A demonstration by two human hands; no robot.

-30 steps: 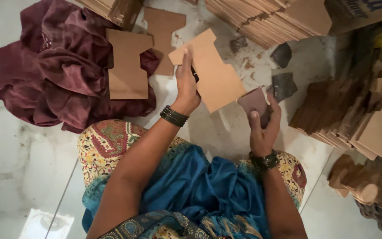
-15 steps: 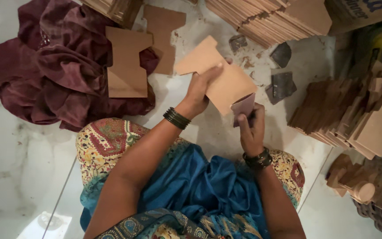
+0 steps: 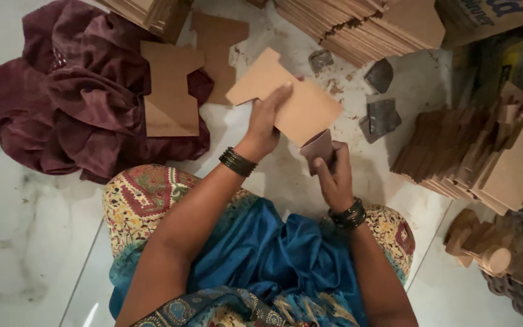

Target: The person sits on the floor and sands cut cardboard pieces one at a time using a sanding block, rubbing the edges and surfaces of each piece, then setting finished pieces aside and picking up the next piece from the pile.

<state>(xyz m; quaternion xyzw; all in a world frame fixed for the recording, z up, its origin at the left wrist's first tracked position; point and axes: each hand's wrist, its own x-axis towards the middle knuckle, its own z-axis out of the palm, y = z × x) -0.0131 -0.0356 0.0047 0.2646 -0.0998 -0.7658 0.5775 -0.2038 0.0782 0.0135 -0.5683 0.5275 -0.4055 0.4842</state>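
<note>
Cardboard blank (image 3: 286,100), flat and cut with a tab at its upper end, is being held above the white floor (image 3: 25,230) in the head view. The left hand (image 3: 267,121) is lying on its face with fingers together and pressing flat, the thumb hidden under the sheet, so it is clamping the blank from both sides as far as I can judge. The right hand (image 3: 334,175) is closing its fingers around a small folded brown piece (image 3: 317,148), which is touching the lower corner of the blank.

What could be going wrong, in my judgement: the blank is being held only near one edge, so it could be bending or slipping out, and the small piece could be crushed if the fingers are squeezing too much.

For room, the maroon cloth (image 3: 62,97) with another flat cutout (image 3: 171,91) on it is lying well apart on the left side. Stacks of cardboard (image 3: 358,27) are standing above, and more stacks (image 3: 467,157) are leaning on the right, quite near the right hand. Dark scraps (image 3: 384,116) are lying between. Open floor is staying mostly to the lower left.
</note>
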